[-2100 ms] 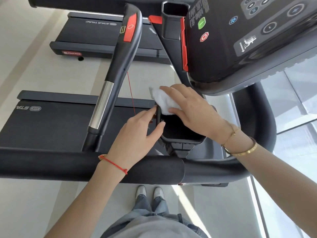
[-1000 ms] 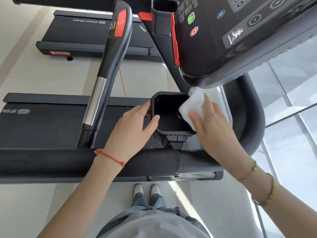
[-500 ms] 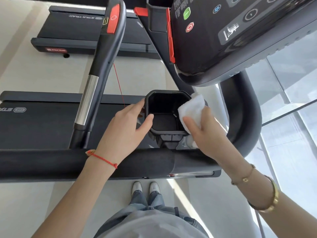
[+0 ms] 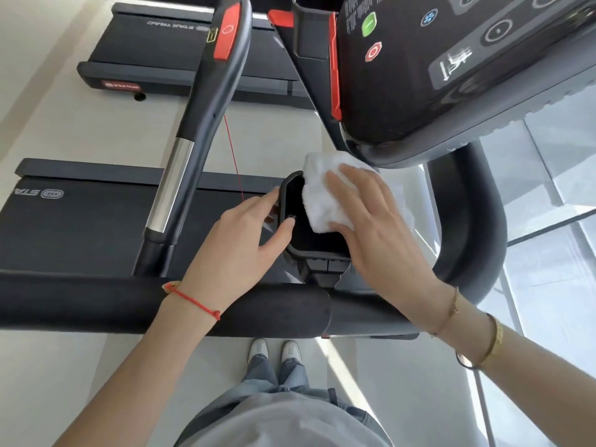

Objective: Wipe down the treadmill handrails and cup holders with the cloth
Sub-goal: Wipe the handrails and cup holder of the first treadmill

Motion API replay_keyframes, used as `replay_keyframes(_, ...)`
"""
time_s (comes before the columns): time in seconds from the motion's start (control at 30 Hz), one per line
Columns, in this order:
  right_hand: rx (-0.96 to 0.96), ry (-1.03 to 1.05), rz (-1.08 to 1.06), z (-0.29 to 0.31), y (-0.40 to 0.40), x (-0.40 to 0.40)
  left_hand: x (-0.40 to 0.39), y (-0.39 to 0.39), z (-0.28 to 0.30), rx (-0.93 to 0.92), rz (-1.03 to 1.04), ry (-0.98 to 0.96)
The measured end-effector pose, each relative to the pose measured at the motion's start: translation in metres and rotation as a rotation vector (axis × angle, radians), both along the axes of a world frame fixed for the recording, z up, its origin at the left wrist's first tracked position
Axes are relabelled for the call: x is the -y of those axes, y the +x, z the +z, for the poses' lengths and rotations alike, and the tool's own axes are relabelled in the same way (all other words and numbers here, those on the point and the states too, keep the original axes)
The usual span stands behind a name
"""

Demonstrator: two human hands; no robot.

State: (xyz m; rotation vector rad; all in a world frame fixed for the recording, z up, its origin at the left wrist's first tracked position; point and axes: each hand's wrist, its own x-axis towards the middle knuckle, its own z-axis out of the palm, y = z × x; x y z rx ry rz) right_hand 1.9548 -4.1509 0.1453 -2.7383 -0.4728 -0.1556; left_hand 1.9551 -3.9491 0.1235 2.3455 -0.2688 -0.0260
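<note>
A black cup holder (image 4: 314, 253) sits just beyond the padded front handrail (image 4: 96, 301). My left hand (image 4: 238, 243) grips its left rim, thumb inside and fingers outside. A white cloth (image 4: 317, 195) is draped over the holder's far right side. My right hand (image 4: 380, 230) lies on top of the cloth, holding it between thumb and fingers and pressing it against the right rim. The holder's right wall is hidden under the cloth and hand.
The console (image 4: 451, 59) overhangs just above the cloth. A grey handrail with a chrome section (image 4: 200, 108) slants up on the left, and a curved black handrail (image 4: 477, 221) wraps round on the right. Another cup holder (image 4: 314, 27) is at the top. A second treadmill (image 4: 154, 43) stands beyond, and glass panels (image 4: 548, 253) are on the right.
My right hand has moved the cloth from the holder's right rim up over its far right corner and lies flatter on it. My left hand has kept its grip on the left rim.
</note>
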Motion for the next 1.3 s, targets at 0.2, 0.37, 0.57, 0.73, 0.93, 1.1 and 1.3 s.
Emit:
replay_keyframes(0.2,-0.163,-0.054,0.341,0.016,0.074,-0.013,0.000,-0.001,0.001,-0.002,0.011,0.011)
replay_keyframes(0.37,-0.177,-0.043,0.274,0.015,0.069,0.000,-0.001,-0.002,0.003,-0.007,0.005,-0.008)
replay_keyframes(0.57,-0.088,-0.184,0.252,0.010,0.063,-0.002,0.000,-0.002,0.003,-0.014,0.016,-0.003)
replay_keyframes(0.73,-0.137,-0.109,0.348,0.013,0.079,-0.021,-0.001,-0.002,0.004,-0.004,0.010,0.000)
replay_keyframes(0.93,-0.065,-0.091,0.156,0.005,0.043,0.006,-0.002,-0.001,0.002,-0.005,-0.009,0.007)
replay_keyframes(1.1,-0.012,-0.061,-0.004,0.005,0.016,-0.002,-0.001,-0.001,0.000,0.010,-0.003,0.001)
replay_keyframes(1.3,-0.131,0.229,-0.222,0.004,-0.025,0.002,-0.001,0.001,-0.002,0.034,-0.025,0.015)
